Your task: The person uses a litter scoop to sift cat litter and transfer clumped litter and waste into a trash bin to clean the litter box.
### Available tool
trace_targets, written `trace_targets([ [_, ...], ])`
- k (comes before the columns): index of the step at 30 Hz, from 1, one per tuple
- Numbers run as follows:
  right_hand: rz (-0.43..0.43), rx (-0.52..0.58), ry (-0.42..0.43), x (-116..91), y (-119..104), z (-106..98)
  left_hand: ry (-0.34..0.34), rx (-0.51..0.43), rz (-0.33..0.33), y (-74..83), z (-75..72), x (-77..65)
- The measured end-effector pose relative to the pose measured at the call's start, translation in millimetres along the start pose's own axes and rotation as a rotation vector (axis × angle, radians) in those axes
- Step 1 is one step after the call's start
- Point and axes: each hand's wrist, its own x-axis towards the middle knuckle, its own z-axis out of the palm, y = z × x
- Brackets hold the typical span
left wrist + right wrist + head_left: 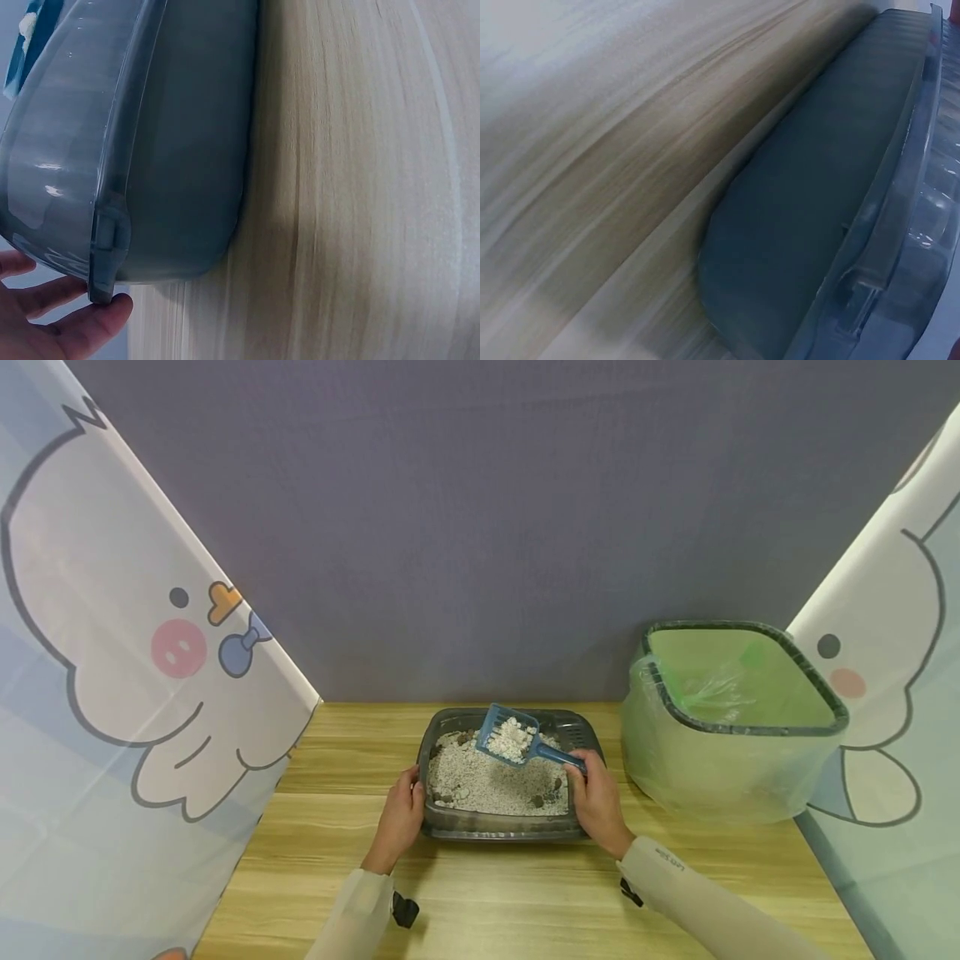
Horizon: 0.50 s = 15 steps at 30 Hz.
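A dark grey litter box (504, 837) stands on the wooden table with pale litter (472, 777) and several brown clumps in it. My right hand (597, 802) grips the handle of a blue slotted litter scoop (555, 755) over the box's right side. The scoop's head, heaped with whitish litter (512, 740), hangs above the bed. At the left rim, my left hand (401, 820) holds the box; in the left wrist view its thumb (101, 322) presses the rim's outer corner. The right wrist view shows mainly the box's side wall (802, 187), with the scoop outside it.
A pale green bin (735, 768) with a dark rim and a clear plastic liner stands right of the box. A grey backdrop (480, 527) rises behind the table (300, 877). Cartoon-printed side panels (97, 610) flank it.
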Motion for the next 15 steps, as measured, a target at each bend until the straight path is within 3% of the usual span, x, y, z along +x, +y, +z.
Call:
trace_targets([
  [15, 0.123, -0.045, -0.020, -1.8, -4.2, 0.6, -0.018, 0.010, -0.015, 2.4, -1.5, 0.2],
])
